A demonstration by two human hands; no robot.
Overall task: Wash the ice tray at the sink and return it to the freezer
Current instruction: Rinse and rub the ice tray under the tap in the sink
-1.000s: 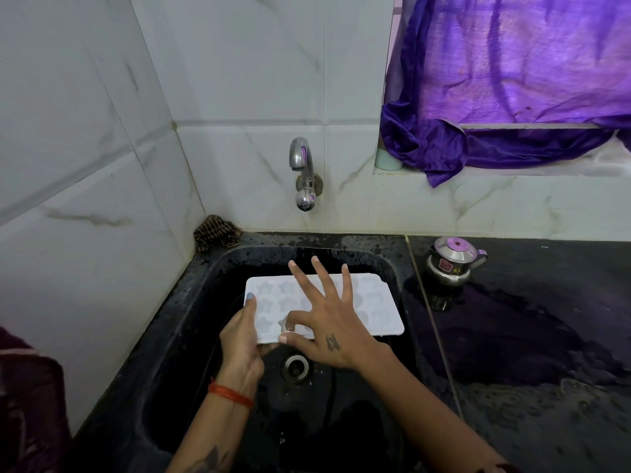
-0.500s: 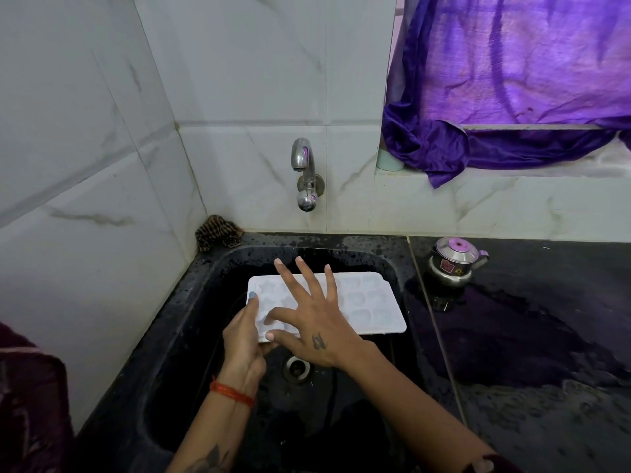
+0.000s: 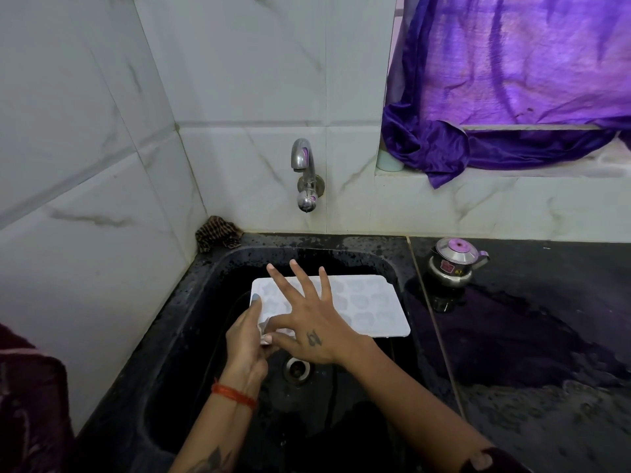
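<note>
Gripping ice tray (image 3: 368,303) by its near-left corner, left hand (image 3: 244,339) holds it long-axis left-right over sink (image 3: 392,264); right hand (image 3: 307,327) splayed open on top.

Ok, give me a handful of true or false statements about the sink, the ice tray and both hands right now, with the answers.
1. The left hand grips the white ice tray at its left end. True.
2. Water streams from the tap. False: no stream shows.
3. The right hand lies spread over the tray, fingers splayed. True.
4. The small steel kettle sits inside the sink. False: it stands on the black counter, right of the sink.
5. The tray rests flat on the counter. False: it is held over the sink basin.
</note>
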